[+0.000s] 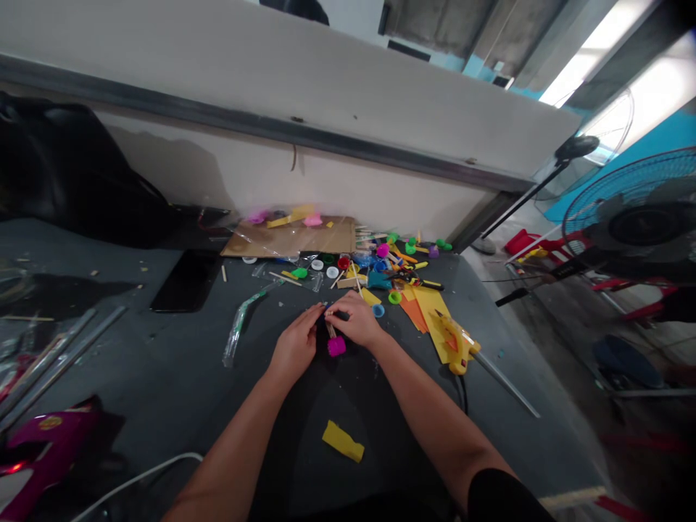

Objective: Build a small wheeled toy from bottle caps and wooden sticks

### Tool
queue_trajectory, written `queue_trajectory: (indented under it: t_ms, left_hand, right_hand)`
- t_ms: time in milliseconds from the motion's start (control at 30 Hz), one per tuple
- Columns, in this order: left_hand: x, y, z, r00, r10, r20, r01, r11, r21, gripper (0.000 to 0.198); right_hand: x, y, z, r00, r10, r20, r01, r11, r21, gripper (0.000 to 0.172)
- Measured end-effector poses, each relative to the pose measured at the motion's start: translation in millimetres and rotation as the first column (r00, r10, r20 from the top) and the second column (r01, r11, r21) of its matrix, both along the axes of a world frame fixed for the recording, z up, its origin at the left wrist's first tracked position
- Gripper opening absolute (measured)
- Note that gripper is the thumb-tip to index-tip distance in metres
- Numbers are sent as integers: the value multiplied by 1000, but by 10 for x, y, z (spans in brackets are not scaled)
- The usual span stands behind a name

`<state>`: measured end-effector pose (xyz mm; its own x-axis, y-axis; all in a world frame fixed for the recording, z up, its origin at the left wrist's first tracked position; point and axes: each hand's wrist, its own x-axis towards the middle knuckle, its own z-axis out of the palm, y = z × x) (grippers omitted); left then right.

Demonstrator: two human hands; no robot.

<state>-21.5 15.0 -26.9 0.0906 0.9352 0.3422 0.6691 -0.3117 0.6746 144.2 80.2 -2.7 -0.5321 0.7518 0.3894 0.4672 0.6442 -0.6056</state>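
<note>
On the grey table (168,380), the right hand (356,319) pinches a stick (331,330) running bodyward from it to a magenta piece (336,347); left hand (296,341) beside, hold unclear.

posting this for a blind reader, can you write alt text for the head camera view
A person's left hand and right hand meet at a small wooden piece with a magenta part at its near end, over a dark grey table. Plastic caps and cardboard lie beyond; a yellow glue gun rests on the right, a phone-like black slab on the left.
</note>
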Motion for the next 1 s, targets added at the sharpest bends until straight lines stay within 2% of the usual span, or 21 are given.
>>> queue_trajectory:
  t_ms: [500, 600, 700, 767, 867, 933, 1000]
  left_hand:
    - [1, 0, -20, 1000, 1, 12, -1, 1000, -10, 46]
    - [12, -21, 33, 998, 4, 67, -5, 1000, 11, 42]
    - [37, -63, 142, 977, 50, 209, -53, 999, 6, 35]
    - [56, -94, 211, 925, 123, 359, -86, 989, -117, 33]
    - [70, -120, 262, 776, 190, 601, 32, 941, -338, 37]
    - [70, -120, 266, 683, 210, 700, 125, 910, -396, 40]
    - [69, -112, 269, 633, 222, 741, 176, 891, -418, 40]
  right_hand:
    - [-7, -18, 67, 985, -97, -140, 77, 987, -140, 4]
    - [-16, -28, 69, 974, -134, -182, 96, 974, -204, 4]
    - [-57, -57, 63, 938, -187, -291, 77, 933, -352, 7]
    - [-98, -86, 64, 907, -205, -367, 24, 897, -442, 10]
    - [-153, -127, 83, 887, -221, -406, -12, 867, -498, 11]
    - [-180, -152, 102, 890, -238, -388, 13, 866, -500, 11]
    - [-203, -178, 118, 901, -246, -358, 52, 879, -473, 9]
